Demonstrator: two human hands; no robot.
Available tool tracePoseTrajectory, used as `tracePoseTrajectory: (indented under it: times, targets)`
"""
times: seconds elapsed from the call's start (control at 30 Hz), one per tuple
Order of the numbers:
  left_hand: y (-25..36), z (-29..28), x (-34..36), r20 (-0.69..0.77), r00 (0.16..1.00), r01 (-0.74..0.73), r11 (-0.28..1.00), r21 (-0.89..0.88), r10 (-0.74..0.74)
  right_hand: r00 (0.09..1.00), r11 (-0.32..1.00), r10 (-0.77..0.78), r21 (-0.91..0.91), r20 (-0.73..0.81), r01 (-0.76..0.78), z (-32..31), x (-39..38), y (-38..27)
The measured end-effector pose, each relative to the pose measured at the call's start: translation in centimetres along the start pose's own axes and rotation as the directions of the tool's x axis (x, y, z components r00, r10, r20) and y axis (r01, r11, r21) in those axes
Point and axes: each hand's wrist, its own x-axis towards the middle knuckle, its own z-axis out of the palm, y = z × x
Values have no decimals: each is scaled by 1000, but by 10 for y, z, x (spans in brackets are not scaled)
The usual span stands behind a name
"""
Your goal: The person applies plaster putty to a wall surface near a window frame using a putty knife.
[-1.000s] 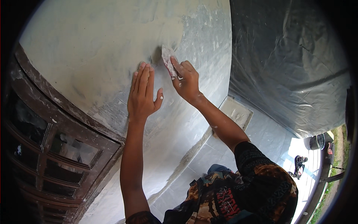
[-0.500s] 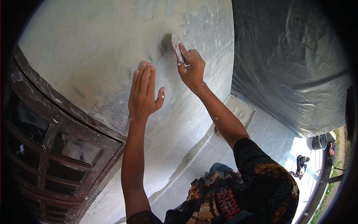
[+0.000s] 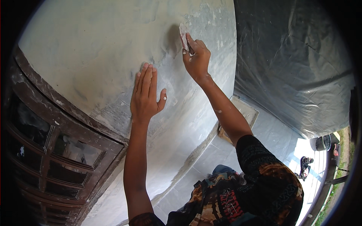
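My left hand [image 3: 144,96] lies flat against the plastered wall [image 3: 94,49], fingers stretched upward and thumb spread to the right. A white blob sticks to that thumb. Higher and to the right, my right hand [image 3: 197,60] is closed round a putty knife [image 3: 184,37] smeared with white paste and showing some red. Its blade points up, close to the wall, and a shadow falls left of it; whether the edge touches is hard to tell. White specks dot my right fingers and forearm. Patchy grey and cream coating covers the wall around both hands.
A brown wooden frame with glass panes [image 3: 71,150] borders the wall at lower left. Dark plastic sheeting [image 3: 294,64] hangs at right. Below my right arm, a shallow tray [image 3: 246,112] rests on the grey tiled floor [image 3: 213,156]. A dark bucket [image 3: 323,143] stands farther right.
My right hand has moved up and slightly right along the wall with the putty knife. My left hand stays in nearly the same place.
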Motion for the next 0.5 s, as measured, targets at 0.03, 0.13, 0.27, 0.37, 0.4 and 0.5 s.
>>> tracePoseTrajectory:
  times: [0.03, 0.13, 0.27, 0.37, 0.4, 0.5]
  targets:
    - [1, 2, 5, 13, 1000, -9, 1000, 3, 9, 1000, 1000, 13, 4, -8, -13, 6, 12, 15]
    - [2, 6, 7, 4, 1000, -6, 1000, 10, 6, 998, 985, -66, -162, 3, 66, 17, 16, 31]
    - [-1, 0, 0, 14, 1000, 16, 1000, 14, -16, 979, 994, -75, -68, 191, 89, 13, -63, 1]
    - [0, 1, 1, 20, 1000, 13, 1000, 15, -13, 984, 997, -70, 20, 165, 68, -1, -51, -11]
    - [1, 2, 2, 23, 1000, 8, 1000, 14, -8, 992, 998, -48, 37, 117, 44, -6, -36, -14]
    - [2, 6, 5, 4, 1000, 2, 1000, 0, -2, 998, 998, 23, -61, 51, -20, 1, 20, 7]
